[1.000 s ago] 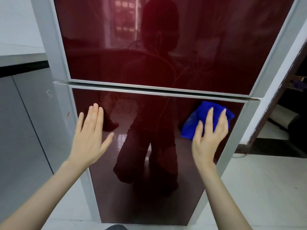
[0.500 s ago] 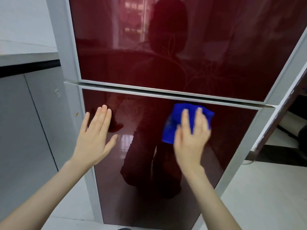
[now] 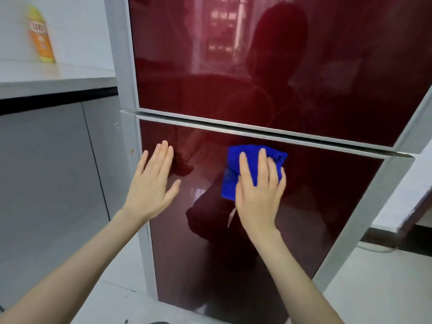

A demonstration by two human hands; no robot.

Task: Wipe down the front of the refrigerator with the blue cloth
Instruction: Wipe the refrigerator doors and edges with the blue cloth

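Note:
The refrigerator point(image 3: 327, 206) fills the view, with glossy dark red door panels in a silver frame and a silver bar between upper and lower door. My right hand point(image 3: 259, 192) presses the blue cloth point(image 3: 233, 169) flat against the upper middle of the lower door, fingers straight over it. My left hand point(image 3: 153, 183) lies flat with straight fingers on the left edge of the same door, just under the bar.
A grey cabinet point(image 3: 46, 171) with a white counter stands left of the refrigerator, and an orange-yellow bottle point(image 3: 41, 37) sits on it. Pale floor tiles point(image 3: 374, 288) lie to the right, with a dark door frame point(image 3: 420, 206) at the far right.
My right hand has slid the blue cloth leftward along the top of the lower door, from its right edge to the middle. The left hand stays flat on the left edge.

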